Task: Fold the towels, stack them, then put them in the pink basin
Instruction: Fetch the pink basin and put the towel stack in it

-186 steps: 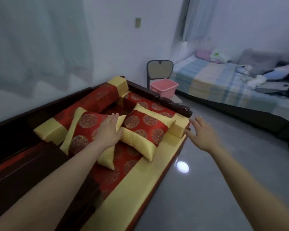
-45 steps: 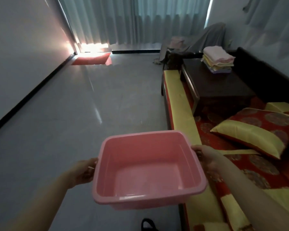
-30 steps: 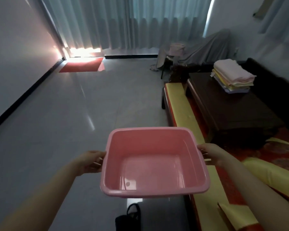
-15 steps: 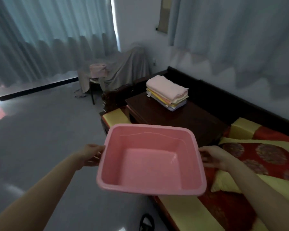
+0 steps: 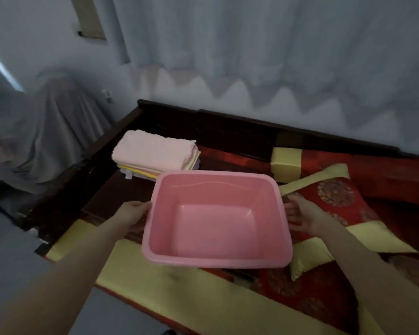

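The pink basin [image 5: 215,221] is held in the air between both hands, tilted a little so its bare inside faces the camera. The left hand [image 5: 133,213] grips the left rim, fingers curled under the edge; the right hand [image 5: 305,217] is against the right side, fingers loosely spread along the wall — whether it clasps the rim I cannot tell. Behind the basin, a stack of folded towels [image 5: 155,157] sits on the dark wooden table [image 5: 111,192], pink one on top, yellow layers beneath. To the right lies a red-and-yellow cushion [image 5: 336,197] on the couch — a yellow seat edge [image 5: 179,293] runs below the basin.
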A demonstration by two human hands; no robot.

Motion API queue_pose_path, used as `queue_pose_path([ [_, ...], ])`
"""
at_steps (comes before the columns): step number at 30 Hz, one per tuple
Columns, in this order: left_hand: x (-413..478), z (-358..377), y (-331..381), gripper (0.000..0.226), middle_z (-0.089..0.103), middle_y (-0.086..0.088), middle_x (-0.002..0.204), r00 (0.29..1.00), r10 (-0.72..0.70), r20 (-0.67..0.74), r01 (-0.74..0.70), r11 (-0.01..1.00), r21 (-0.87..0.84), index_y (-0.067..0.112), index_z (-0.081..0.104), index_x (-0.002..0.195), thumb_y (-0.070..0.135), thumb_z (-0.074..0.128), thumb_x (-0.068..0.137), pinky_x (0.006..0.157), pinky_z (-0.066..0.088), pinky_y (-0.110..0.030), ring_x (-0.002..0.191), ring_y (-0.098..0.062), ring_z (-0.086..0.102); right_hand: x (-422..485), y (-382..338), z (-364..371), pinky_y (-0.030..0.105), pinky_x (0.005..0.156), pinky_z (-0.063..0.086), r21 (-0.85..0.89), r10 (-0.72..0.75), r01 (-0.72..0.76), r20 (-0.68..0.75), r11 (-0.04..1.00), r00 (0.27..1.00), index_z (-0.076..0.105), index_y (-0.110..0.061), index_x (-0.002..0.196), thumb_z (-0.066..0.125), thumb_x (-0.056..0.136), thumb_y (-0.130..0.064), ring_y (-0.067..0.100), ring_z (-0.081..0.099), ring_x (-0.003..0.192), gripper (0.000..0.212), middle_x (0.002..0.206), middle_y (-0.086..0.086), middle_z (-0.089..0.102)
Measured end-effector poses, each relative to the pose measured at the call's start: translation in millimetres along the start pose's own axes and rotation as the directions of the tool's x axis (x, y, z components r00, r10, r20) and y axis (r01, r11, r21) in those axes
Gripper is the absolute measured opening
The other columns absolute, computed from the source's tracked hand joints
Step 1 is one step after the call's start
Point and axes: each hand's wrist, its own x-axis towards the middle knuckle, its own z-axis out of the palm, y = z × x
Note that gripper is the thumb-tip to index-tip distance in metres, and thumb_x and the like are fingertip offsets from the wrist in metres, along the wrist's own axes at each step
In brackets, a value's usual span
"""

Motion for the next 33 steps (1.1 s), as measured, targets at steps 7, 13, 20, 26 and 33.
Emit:
queue_pose_path([
  [7,112,0,67,0.024,0.051,-0.012,0.066,0.972,0.006,0.234,-0.035,0.992,0.12,0.006,0.056,0.075,0.018,0.053,0.096,0.036,0.045,-0.014,0.035,-0.009,0.053,25,-10,22,0.042,0.079,0.052,0.174,0.088,-0.06,-0.156,0.983,0.984,0.061,-0.009,0.073,0.054,0.09,-0.047,0.023,0.056,0.069,0.042,0.071,0.008,0.061],
  [13,156,-4,103,0.028,0.064,-0.012,0.079,0.933,-0.016,0.359,-0.091,0.956,0.28,0.002,0.064,0.095,0.028,0.054,0.094,0.053,0.055,-0.026,0.068,-0.022,0.061,28,-9,45,0.03,0.061,0.037,0.311,0.156,-0.07,-0.263,0.948,0.952,0.05,-0.018,0.061,0.053,0.092,-0.039,0.016,0.034,0.055,0.037,0.061,0.001,0.039],
  [20,177,-18,113,0.031,0.071,-0.011,0.085,0.888,-0.032,0.459,-0.131,0.939,0.319,0.007,0.066,0.091,0.034,0.053,0.094,0.071,0.055,-0.031,0.075,-0.021,0.066,30,-20,42,0.036,0.073,0.046,0.08,0.061,-0.031,-0.404,0.996,0.913,0.062,-0.011,0.088,0.055,0.092,-0.035,0.02,0.053,0.07,0.025,0.079,0.008,0.06],
  [26,213,-73,137,0.029,0.07,-0.012,0.087,0.924,0.043,0.381,-0.129,0.97,0.204,0.003,0.067,0.094,0.029,0.054,0.095,0.074,0.055,-0.034,0.077,-0.024,0.066,38,-100,80,0.031,0.064,0.044,-0.019,-0.22,0.244,-0.504,0.969,0.835,0.062,-0.013,0.093,0.054,0.092,-0.022,0.02,0.055,0.073,0.012,0.092,0.014,0.062],
  [33,296,-156,160,0.023,0.065,-0.01,0.08,0.967,0.054,0.249,-0.062,0.998,0.025,0.001,0.066,0.098,0.021,0.055,0.094,0.068,0.052,-0.029,0.071,-0.02,0.061,99,-196,246,0.034,0.078,0.049,-0.143,-0.369,0.341,-0.319,0.929,0.873,0.061,-0.015,0.096,0.062,0.087,-0.019,0.018,0.058,0.089,0.01,0.092,0.004,0.061],
])
